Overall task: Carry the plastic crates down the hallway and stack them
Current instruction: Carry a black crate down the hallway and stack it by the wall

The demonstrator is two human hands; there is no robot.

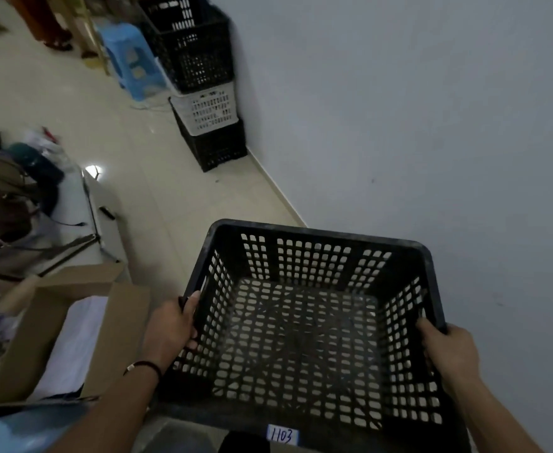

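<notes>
Mid-carry now: left hand (174,325) and right hand (448,349) each clamp a side rim of the empty black crate (304,325), held off the floor. Stack (203,93) waits ahead by the wall, apparently three high; next, walk on and lift.

Black grid-perforated crate (314,325) wearing a white label (282,435), white crate (210,111) showing between black crates, pale blue stool (131,57), brown cardboard box (72,325)

Open cardboard box (72,325) at lower left, blue plastic stool (131,57) farther off, bags (10,188) heaped at left, pale tiled floor (111,148), white wall (415,109).
</notes>
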